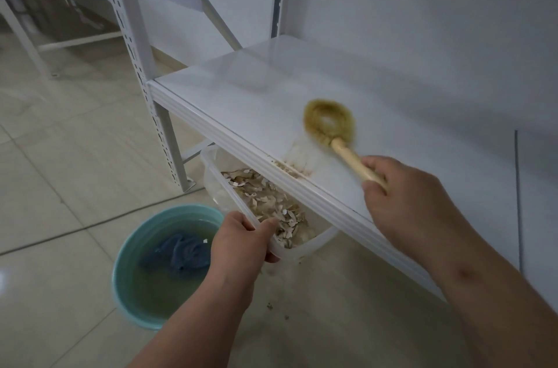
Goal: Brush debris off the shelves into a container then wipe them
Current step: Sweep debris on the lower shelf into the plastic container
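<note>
The right hand is curled round the wooden handle of a brush, fingers wrapped tight and thumb on top; the looped bristle head is blurred and lies low over the white shelf, just behind a thin line of brown debris gathered at the shelf's front edge. The left hand pinches the near rim of a clear plastic container, thumb inside over the rim and fingers curled beneath it; the container sits tucked under the shelf's front edge, directly below the debris line, and holds a heap of pale flaky scraps. On the tiled floor to the left stands a teal basin of murky water with a blue cloth sunk in it; a few crumbs lie on the floor below the container.
</note>
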Demonstrator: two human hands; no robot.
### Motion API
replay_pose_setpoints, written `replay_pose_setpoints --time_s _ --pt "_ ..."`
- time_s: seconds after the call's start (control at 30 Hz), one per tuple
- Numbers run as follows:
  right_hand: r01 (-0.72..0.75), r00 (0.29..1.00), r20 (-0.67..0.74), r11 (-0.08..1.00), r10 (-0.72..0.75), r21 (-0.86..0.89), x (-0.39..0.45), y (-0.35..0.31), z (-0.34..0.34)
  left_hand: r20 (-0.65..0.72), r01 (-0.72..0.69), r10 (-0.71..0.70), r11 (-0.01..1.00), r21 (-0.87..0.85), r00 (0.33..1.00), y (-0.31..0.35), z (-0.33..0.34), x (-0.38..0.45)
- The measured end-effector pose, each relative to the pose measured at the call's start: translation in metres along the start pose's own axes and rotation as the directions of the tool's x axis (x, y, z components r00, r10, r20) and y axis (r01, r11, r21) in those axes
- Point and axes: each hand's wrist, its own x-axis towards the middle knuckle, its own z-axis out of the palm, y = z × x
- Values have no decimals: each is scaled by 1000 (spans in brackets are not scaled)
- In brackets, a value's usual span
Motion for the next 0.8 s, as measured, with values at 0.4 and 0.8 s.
replay_pose_setpoints --time_s 0.4,0.8 --pt "187 977 94 981 -190 45 -53 -12 21 12 8 -8 1000 -9 1000 -1 -3 -3" --pt "243 968 43 968 -247 66 -64 -14 29 10 0 0 1000 14 1000 0 -4 -9"
